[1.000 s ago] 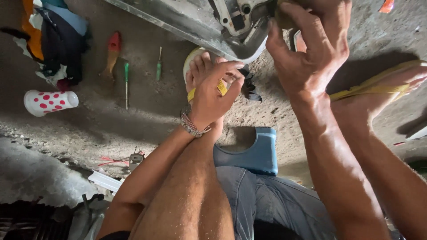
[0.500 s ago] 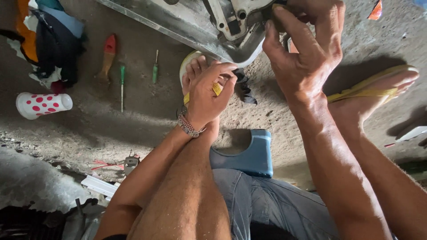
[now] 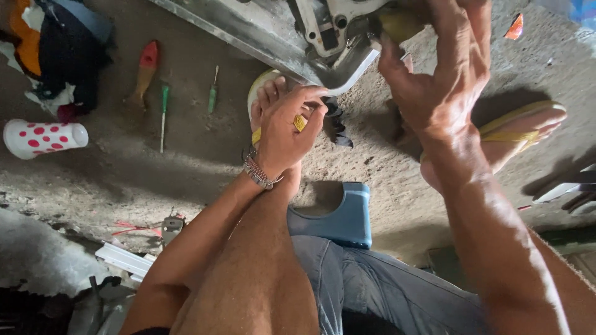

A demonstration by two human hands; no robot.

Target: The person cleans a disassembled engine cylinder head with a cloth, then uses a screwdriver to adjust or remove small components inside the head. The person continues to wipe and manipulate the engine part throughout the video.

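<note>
Two hands are working at a grey metal frame (image 3: 248, 37) slanting across the top of the view, above the concrete floor (image 3: 186, 167). Right hand (image 3: 444, 80) is gripping a yellowish part (image 3: 400, 25) at the frame's bracket (image 3: 335, 31), fingers (image 3: 459, 37) curled around it. Left hand (image 3: 285, 133) (bracelet at the wrist) is touching the frame's bent lower edge (image 3: 354, 71), its fingers (image 3: 310, 96) pressed together. A blue stool (image 3: 347, 217) is sitting below. Two green screwdrivers (image 3: 163, 111) are lying on the floor beside a polka-dot cup (image 3: 43, 138).
</note>
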